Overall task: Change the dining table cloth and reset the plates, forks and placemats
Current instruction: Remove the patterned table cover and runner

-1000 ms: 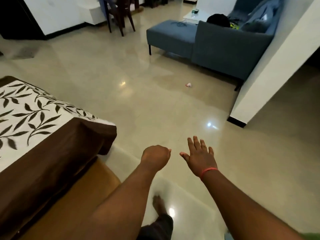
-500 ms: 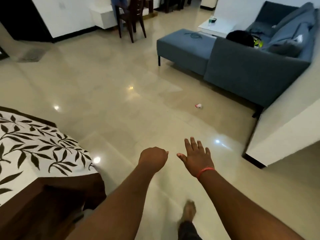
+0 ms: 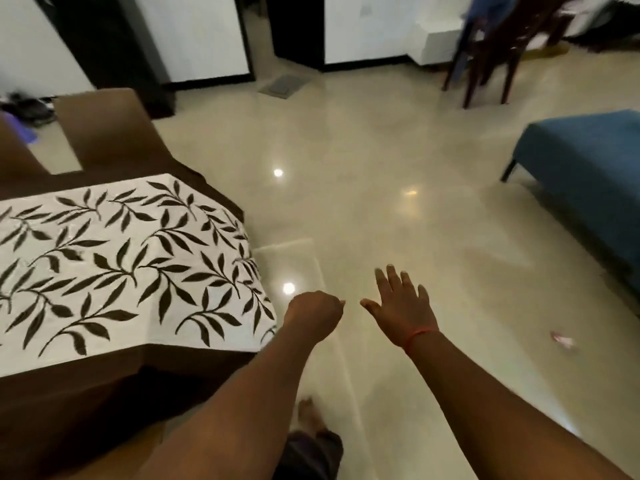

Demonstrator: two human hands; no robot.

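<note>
View is swinging left compared with half a second back: the bench (image 3: 69,386) with the leaf-print table cloth (image 3: 114,265) is now filling way more of the left side of the frame, two brown chairs (image 3: 104,129) are showing up at upper left, and the blue sofa (image 3: 585,174) is sliding off to the right edge. Both hands are sitting about where they were, low centre. The left hand (image 3: 313,315) is curling into a fist, holding nothing, just beside the cloth's near right corner. The right hand (image 3: 403,308) is spreading flat with fingers straight, empty, over the floor (image 3: 398,220). Shiny tile is running wide open from the bench's right edge across to the sofa, with a small pink scrap (image 3: 562,340) lying at lower right.
</note>
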